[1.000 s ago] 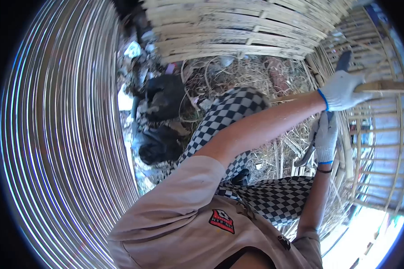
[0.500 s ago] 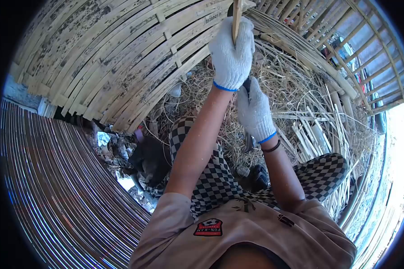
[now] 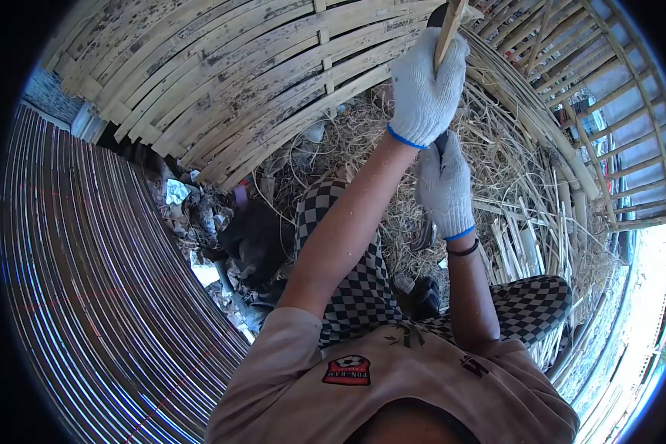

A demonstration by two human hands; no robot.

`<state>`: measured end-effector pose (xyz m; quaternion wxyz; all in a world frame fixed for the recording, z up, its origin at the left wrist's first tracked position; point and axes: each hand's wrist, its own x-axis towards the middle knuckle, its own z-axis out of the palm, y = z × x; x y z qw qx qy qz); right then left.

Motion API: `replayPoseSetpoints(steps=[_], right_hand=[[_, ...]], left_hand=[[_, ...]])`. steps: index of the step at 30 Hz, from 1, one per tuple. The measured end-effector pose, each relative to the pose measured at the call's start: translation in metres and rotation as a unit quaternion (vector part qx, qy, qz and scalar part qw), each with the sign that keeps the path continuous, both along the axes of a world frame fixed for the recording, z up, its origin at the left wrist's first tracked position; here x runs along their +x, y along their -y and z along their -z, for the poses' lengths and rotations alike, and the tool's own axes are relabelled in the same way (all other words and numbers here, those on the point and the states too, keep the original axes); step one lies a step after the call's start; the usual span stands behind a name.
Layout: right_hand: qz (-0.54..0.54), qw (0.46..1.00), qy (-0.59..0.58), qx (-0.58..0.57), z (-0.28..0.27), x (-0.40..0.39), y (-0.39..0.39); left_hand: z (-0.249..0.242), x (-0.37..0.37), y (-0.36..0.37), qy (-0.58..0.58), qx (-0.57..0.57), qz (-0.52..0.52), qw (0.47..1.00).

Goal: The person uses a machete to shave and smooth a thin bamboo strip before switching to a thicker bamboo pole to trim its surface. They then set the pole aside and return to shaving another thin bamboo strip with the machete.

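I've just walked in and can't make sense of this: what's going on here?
A person, knees spread, has both arms stretched forward. The gloved left hand grips a pale strip; the gloved right hand, closer to the body, holds a dark tool whose full shape is hidden. At this moment the hands are close together. Dry scraps lie around, and a woven panel stands beyond, to the left.
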<state>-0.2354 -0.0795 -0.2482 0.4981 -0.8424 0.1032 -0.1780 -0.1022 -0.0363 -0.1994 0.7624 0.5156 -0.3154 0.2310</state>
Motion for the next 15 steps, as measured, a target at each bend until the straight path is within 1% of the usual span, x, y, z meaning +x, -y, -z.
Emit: replayPoseSetpoints(steps=[4,7,10,15], right_hand=[[0.003,0.999,0.032,-0.042,0.0055,0.0029,0.0000],[0.007,1.000,-0.003,-0.011,0.0023,0.0018,-0.0012],[0.009,1.000,-0.010,0.003,0.0014,0.0002,-0.0009],[0.014,1.000,-0.018,-0.008,0.0010,-0.0002,-0.0007]], left_hand=[[0.0011,0.0022,-0.0039,0.011,0.023,-0.018,1.000],[0.0004,0.0001,-0.0038,0.001,0.011,-0.004,1.000],[0.0008,0.0002,-0.0020,0.004,0.014,-0.007,1.000],[0.0007,0.0001,-0.0005,0.000,0.005,0.015,1.000]])
